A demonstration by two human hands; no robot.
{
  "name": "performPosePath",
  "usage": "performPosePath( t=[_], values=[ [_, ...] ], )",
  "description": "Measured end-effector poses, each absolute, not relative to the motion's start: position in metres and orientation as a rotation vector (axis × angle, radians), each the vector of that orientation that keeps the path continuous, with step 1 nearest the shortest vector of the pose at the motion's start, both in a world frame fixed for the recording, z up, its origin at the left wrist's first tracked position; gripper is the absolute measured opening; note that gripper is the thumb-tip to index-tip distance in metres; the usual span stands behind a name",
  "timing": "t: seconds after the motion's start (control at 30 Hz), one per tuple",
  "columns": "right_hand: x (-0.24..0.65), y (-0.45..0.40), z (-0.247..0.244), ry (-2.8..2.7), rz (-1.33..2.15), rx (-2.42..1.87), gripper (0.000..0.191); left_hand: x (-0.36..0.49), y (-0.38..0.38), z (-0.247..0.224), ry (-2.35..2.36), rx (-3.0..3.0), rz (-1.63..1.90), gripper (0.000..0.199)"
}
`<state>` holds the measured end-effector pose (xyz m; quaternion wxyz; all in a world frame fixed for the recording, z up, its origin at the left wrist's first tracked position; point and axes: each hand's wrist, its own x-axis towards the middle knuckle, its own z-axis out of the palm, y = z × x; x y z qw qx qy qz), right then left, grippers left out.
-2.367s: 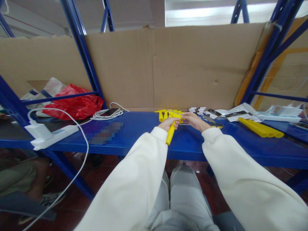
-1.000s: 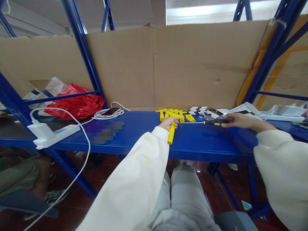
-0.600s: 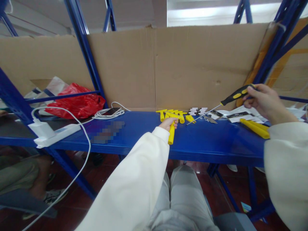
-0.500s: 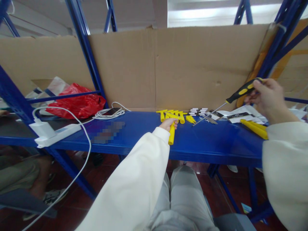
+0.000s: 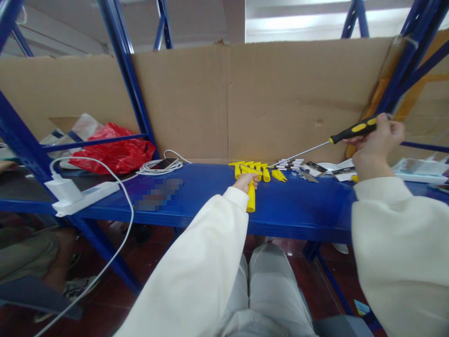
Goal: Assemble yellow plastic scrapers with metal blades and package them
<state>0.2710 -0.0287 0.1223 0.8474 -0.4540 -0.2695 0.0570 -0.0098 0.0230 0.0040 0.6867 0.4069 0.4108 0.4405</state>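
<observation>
My left hand (image 5: 246, 182) is closed around a yellow plastic handle (image 5: 251, 200), whose lower end sticks out below the fingers. Up at the right, my right hand (image 5: 380, 140) grips a screwdriver (image 5: 356, 130) by its black and yellow grip. The long metal shaft slants down to the left, its tip near the yellow pieces; I cannot tell if it touches anything. Just beyond my left hand, several yellow T-shaped handles (image 5: 266, 174) lie in a row on the blue shelf (image 5: 205, 187). Small yellow pointed pieces (image 5: 279, 175) are beside them.
Black-and-white packets (image 5: 288, 164) and flat metal pieces (image 5: 308, 176) lie right of the yellow pieces. A white power strip (image 5: 87, 199), coiled white cable (image 5: 157, 166) and red plastic bag (image 5: 115, 147) are at left. Cardboard (image 5: 280, 103) walls the back. Another person's leg (image 5: 31, 252) shows lower left.
My right hand has moved left with the screwdriver. Its shaft is now more level, and the tip has shifted left and farther back. My left hand has stayed nearly still.
</observation>
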Motion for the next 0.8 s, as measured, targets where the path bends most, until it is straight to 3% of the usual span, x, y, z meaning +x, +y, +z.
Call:
performPosePath(
  t=[0.33, 0.8],
  values=[
    [0.244, -0.024, 0.112, -0.491, 0.271, -0.700, 0.022, -0.006, 0.011, 0.012, 1.007, 0.868, 1.019, 0.012],
    [0.231, -0.035, 0.114, -0.479, 0.297, -0.704, 0.026, -0.006, 0.012, 0.010, 0.994, 0.878, 1.031, 0.019]
  ],
)
